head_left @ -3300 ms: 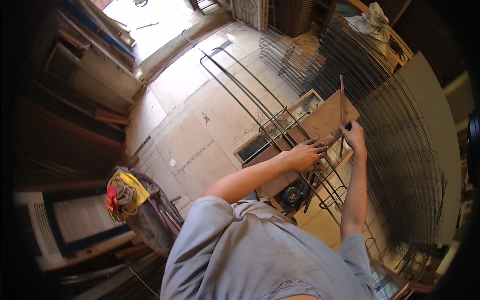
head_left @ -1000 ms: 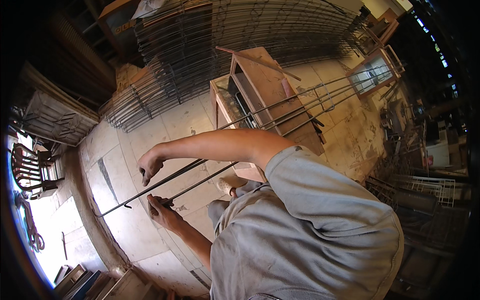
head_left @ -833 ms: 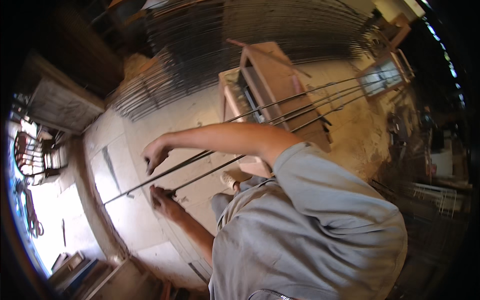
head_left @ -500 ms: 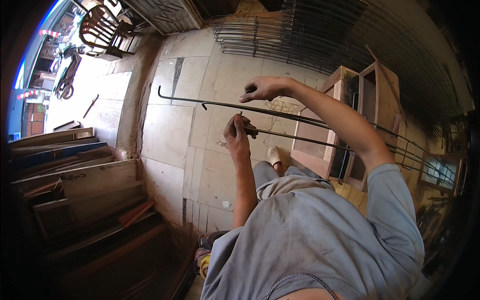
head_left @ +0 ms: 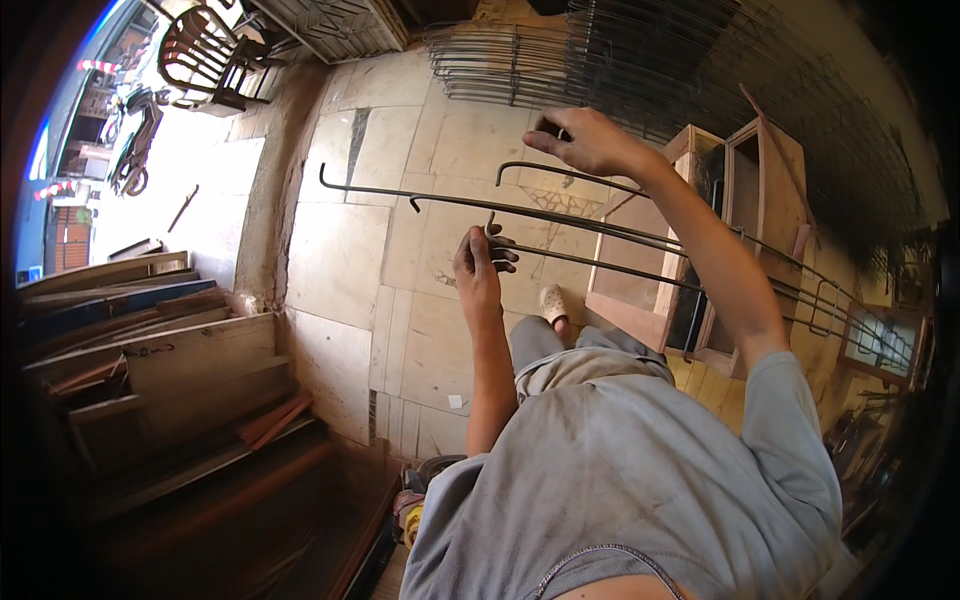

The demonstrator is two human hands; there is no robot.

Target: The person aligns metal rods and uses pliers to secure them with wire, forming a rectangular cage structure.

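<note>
Head view, left to right: we find a motorcycle in the bright opening, with stacked boards below it and a slatted chair to its right. Past the sill, long dark metal rods reach over the tiled floor, hooked ends leftward, running right across two wooden boxes. Our left hand comes next, its fingers closed around the end of the near rod, whose bent tip pokes up above them. Beyond stand wire grids. Our right hand is above the hooked end of the far rod, fingers loosely bent with a narrow gap at the thumb, seemingly gripping nothing. Farther right, the first box is open; we cannot make out its contents. The second box, beside it, shows a dark open compartment, contents equally unclear, and a thin reddish strip leans across it.
</note>
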